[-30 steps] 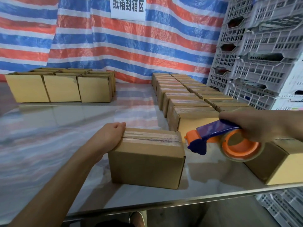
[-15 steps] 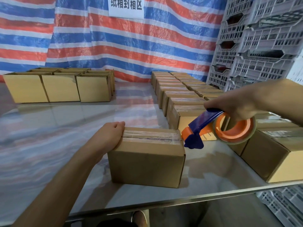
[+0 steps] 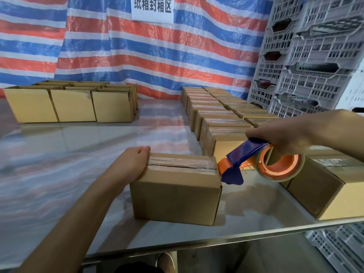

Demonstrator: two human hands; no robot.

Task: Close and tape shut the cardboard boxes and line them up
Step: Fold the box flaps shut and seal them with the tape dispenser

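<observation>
A closed cardboard box (image 3: 175, 198) stands on the steel table near its front edge, with a strip of clear tape (image 3: 181, 164) along its top seam. My left hand (image 3: 134, 164) grips the box's top left edge. My right hand (image 3: 283, 134) holds a blue and orange tape dispenser (image 3: 262, 162), whose orange nose touches the box's top right corner. Rows of taped boxes (image 3: 218, 115) run back on the right. Open boxes (image 3: 72, 104) stand at the back left.
Another closed box (image 3: 325, 186) sits at the right front corner of the table (image 3: 59, 174). Grey plastic crates (image 3: 315, 56) are stacked at the right. A striped tarp hangs behind. The table's front edge (image 3: 216, 238) is close to the box.
My right hand has brought the tape dispenser left and up to the box's right top corner. My left hand and the box have stayed put.
</observation>
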